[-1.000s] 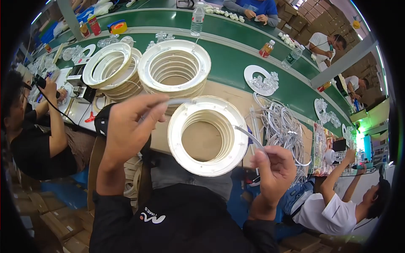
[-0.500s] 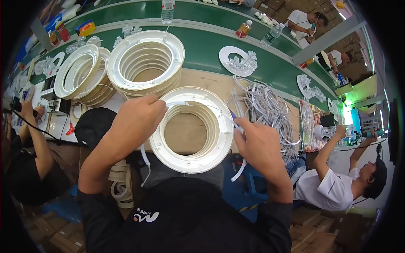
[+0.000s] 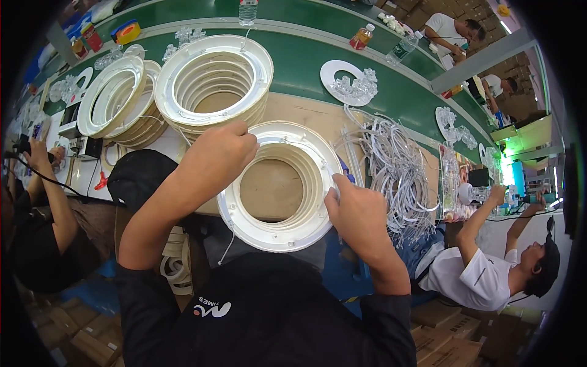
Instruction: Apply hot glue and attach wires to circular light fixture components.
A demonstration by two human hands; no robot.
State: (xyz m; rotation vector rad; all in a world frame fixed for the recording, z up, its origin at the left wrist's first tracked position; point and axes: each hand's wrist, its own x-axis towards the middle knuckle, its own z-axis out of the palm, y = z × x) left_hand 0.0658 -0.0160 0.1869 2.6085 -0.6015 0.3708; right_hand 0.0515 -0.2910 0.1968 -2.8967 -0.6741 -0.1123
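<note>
My left hand, right hand on ring, mid-frame, seemingly steadying it; can't tell if clamped. Strips heaped centre-right, likely for reach.

Pretty packed in here

So there's a long green table bending across the view, fisheye and all. Brown cardboard boxes are stacked up at the far right. Chunky grey beam slants through there, with a white strip light nearby. Bright green glow on the right, plus more cartons down low.
</note>
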